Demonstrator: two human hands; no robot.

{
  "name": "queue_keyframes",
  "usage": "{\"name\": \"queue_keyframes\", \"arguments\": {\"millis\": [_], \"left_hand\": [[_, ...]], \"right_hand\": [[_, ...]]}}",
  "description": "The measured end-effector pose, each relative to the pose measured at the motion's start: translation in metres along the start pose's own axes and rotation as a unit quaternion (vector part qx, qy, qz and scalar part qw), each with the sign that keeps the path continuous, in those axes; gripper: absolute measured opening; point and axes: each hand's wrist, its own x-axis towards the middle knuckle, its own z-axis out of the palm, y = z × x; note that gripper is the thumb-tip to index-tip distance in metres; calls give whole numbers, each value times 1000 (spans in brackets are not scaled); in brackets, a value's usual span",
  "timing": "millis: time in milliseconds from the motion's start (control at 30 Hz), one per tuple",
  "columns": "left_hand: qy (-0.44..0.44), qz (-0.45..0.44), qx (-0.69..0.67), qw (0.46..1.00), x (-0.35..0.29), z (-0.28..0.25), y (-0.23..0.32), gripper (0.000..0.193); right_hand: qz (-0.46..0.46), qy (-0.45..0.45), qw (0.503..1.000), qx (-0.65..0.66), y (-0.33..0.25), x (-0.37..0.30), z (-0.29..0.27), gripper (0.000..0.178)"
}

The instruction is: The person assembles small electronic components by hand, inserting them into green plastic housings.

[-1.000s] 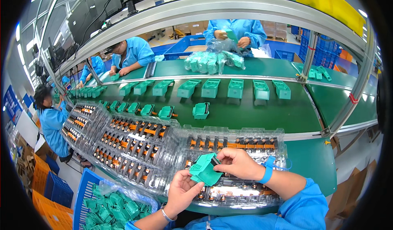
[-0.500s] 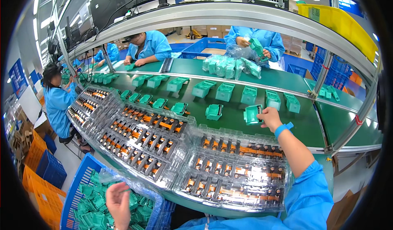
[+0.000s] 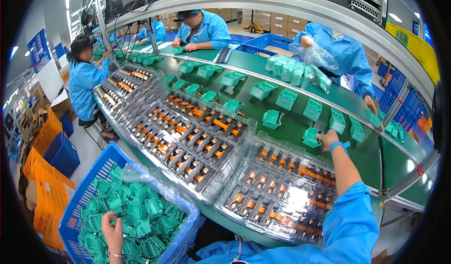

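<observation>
Right hand (image 3: 330, 140) pinches green housing (image 3: 311, 137), now lowered to belt (image 3: 353, 155) beneath the fingertips; placement looks nearly complete. Left hand (image 3: 112, 233) half-curled, seemingly empty, over blue crate (image 3: 112, 154) of loose housings (image 3: 152, 208).

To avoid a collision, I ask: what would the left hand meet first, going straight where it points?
Likely the green plastic housings piled in the blue crate; depth beneath the left hand is unclear.
</observation>
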Motion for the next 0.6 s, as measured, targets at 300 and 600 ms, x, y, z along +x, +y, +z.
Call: {"name": "queue_keyframes", "arguments": {"millis": [300, 600], "left_hand": [[-110, 105, 135, 979, 21, 29, -9, 36], [-243, 64, 213, 944, 21, 56, -25, 34]], "right_hand": [[-290, -413, 851, 149, -51, -175, -34, 27], [-416, -477, 770, -76, 2, -255, -9, 35]]}}
